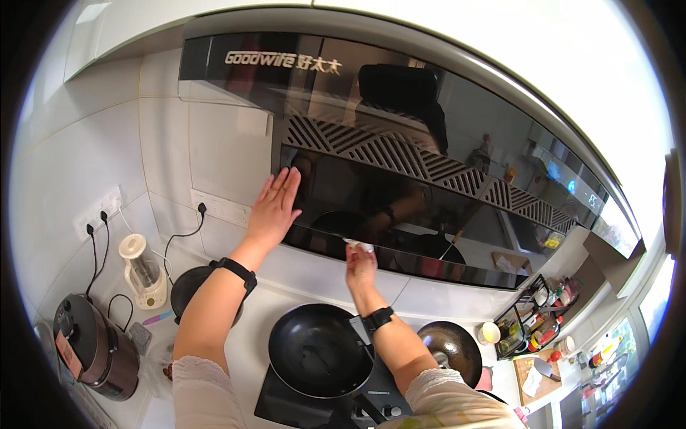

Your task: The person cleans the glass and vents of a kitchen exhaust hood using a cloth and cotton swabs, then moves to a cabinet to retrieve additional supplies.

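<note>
A black glass range hood [348, 187] with slanted slotted vents spans the wall in front of me. My left hand [276, 206] lies flat against the hood's lower left edge, fingers spread a little and holding nothing. Lower and to the right, my right hand [361, 268] pinches a white cloth or tissue [360, 245] against the bottom edge of the glass. The glass reflects my arms and the counter. Beneath my hands, a black wok [320, 348] sits on a black cooktop [284, 399], partly behind my right forearm.
A second wok [453, 348] stands right, near a spice rack [530, 322] and a cutting board [537, 378] bearing a knife [546, 370]. At left are a pressure cooker [96, 348], a blender [143, 273], a dark pan [187, 284] and corded wall sockets [99, 212].
</note>
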Action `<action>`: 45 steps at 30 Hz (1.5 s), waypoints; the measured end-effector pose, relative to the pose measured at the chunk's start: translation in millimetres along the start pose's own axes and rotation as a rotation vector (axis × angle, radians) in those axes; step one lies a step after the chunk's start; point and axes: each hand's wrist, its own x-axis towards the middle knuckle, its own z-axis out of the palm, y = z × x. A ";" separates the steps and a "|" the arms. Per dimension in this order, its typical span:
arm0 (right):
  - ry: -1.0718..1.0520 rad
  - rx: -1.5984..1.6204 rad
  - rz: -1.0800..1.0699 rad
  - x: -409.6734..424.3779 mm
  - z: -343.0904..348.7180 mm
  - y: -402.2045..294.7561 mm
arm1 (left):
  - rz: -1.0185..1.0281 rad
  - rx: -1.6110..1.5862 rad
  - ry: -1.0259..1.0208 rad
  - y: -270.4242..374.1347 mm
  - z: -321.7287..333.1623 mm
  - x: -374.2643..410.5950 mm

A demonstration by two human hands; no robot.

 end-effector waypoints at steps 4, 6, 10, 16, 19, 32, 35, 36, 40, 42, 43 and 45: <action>-0.033 0.098 0.053 -15.9 37.6 58.8 | 0.027 -0.006 -0.026 -4.1 8.5 -2.6; 0.001 0.129 0.077 -19.6 58.2 96.9 | 0.010 -0.006 -0.035 -5.2 5.3 -2.7; 0.010 0.104 0.055 -27.2 86.7 133.8 | -0.006 -0.010 -0.049 -1.8 6.4 -0.1; -0.072 0.152 0.204 -16.7 75.0 110.3 | -0.021 0.025 -0.053 2.1 7.0 2.6; -0.078 0.235 0.251 -11.4 47.2 70.2 | -0.016 0.084 -0.074 1.0 6.4 1.4; -0.012 0.073 0.039 -3.6 -22.0 -32.6 | -0.004 0.150 -0.160 7.7 -5.5 5.0; -0.019 0.063 0.106 -16.5 28.9 39.7 | 0.013 0.137 -0.164 7.1 -9.1 5.3; -0.039 0.058 0.109 -20.0 43.9 64.5 | 0.014 0.131 -0.163 5.7 -8.6 5.1; 0.009 0.070 0.059 -24.2 94.0 138.6 | 0.031 0.122 -0.165 8.5 0.4 11.8; 0.046 -0.036 0.011 -38.3 114.0 146.7 | 0.015 0.139 -0.164 6.2 -0.7 6.3; 0.017 0.016 0.082 -37.7 114.5 147.8 | 0.009 0.136 -0.162 3.5 -2.7 4.7; -0.032 0.108 0.218 -34.0 105.3 139.3 | -0.003 0.116 -0.159 4.3 -5.2 2.6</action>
